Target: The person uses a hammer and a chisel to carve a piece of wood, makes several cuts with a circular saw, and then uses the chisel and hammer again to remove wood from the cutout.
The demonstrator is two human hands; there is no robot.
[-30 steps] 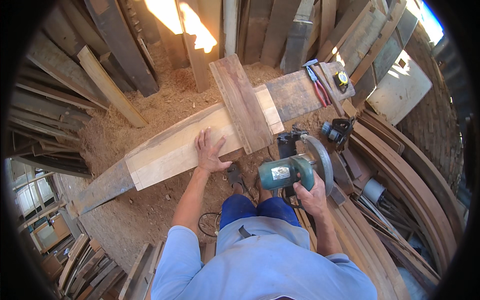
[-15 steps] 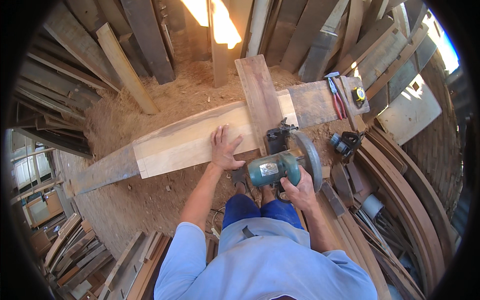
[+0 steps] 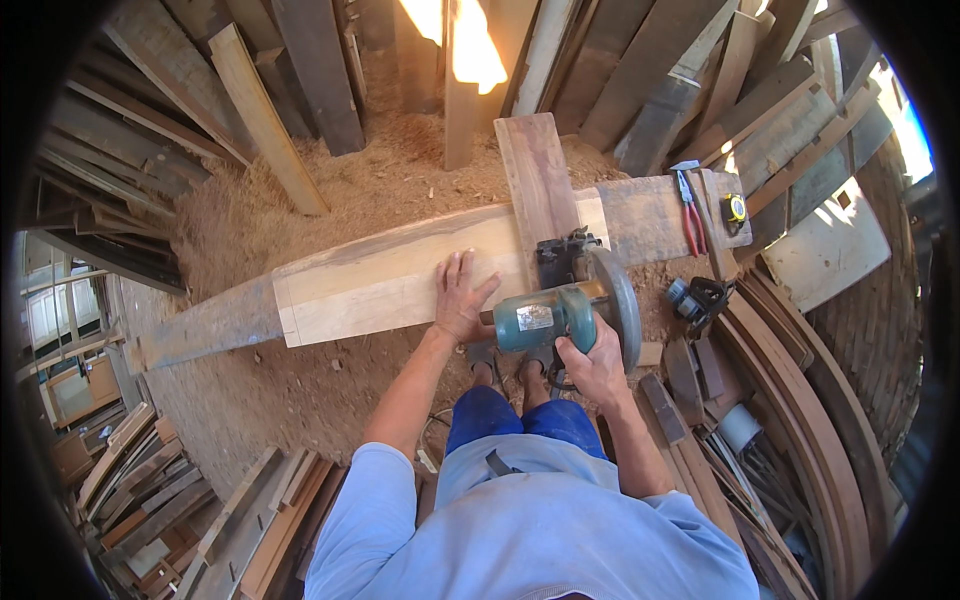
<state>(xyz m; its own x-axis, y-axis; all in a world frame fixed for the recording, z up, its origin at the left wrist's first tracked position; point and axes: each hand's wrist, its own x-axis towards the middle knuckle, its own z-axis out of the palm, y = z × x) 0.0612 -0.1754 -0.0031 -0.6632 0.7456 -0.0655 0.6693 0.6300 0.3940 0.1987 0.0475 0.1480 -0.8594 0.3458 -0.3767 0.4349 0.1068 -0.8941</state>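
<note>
A pale board [image 3: 385, 272] lies across a longer, weathered plank [image 3: 215, 322]. My left hand [image 3: 466, 302] presses on its near edge, fingers spread, the heel of the hand close to the saw's motor end. A teal circular saw [image 3: 530, 325] stands near the board's right end, its round grey guard [image 3: 622, 315] facing right. My right hand [image 3: 598, 365] is wrapped round the saw's rear handle. A brown wood strip [image 3: 540, 170] lies crosswise on the pale board, against the left side of the saw's black base [image 3: 560, 262]. The blade's lower part is hidden.
Red-handled pliers [image 3: 692, 213] and a yellow tape measure [image 3: 735, 208] lie on the plank's right end. Nearby sits a teal-and-black power tool [image 3: 697, 302]. Planks [image 3: 318, 80] lean at the back; curved timbers [image 3: 800, 430] are stacked right. Sawdust [image 3: 400, 165] covers the ground.
The saw has moved slightly forward along the brown strip, with my right hand still on its handle. My left hand stays on the pale board. The whole view has shifted a little.
</note>
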